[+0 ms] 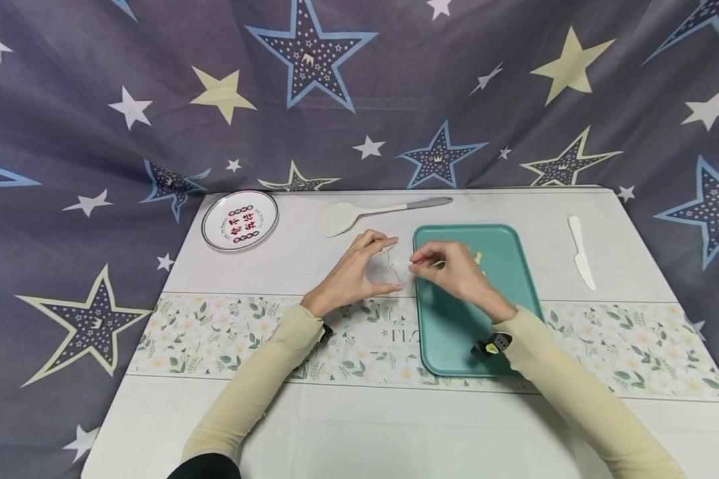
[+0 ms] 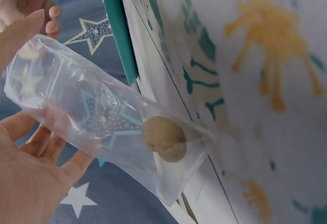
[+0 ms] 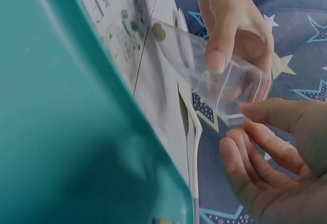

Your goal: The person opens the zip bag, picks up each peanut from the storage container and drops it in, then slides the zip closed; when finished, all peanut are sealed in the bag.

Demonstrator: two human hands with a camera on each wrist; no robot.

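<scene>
Fingers and thumb of my left hand (image 1: pixel 350 269) spread around the mouth of a clear plastic bag (image 2: pixel 102 101) and hold it sideways, its open end facing right. Inside, near the bag's closed end, sits a round brown piece (image 2: pixel 164 138), which looks like a cookie. My right hand (image 1: pixel 452 266) is at the bag's mouth, above the left edge of a teal tray (image 1: pixel 449 339). In the right wrist view its thumb and index fingertips (image 3: pixel 250 112) pinch at the rim of the bag, with the other fingers curled below.
Several small pale pieces (image 1: pixel 477 258) lie on the tray, partly behind my right hand. Behind my left hand is a white spatula (image 1: pixel 338 218) with a grey handle end. A round white plate (image 1: pixel 239 221) stands at the back left, and a white knife (image 1: pixel 581 253) lies right of the tray.
</scene>
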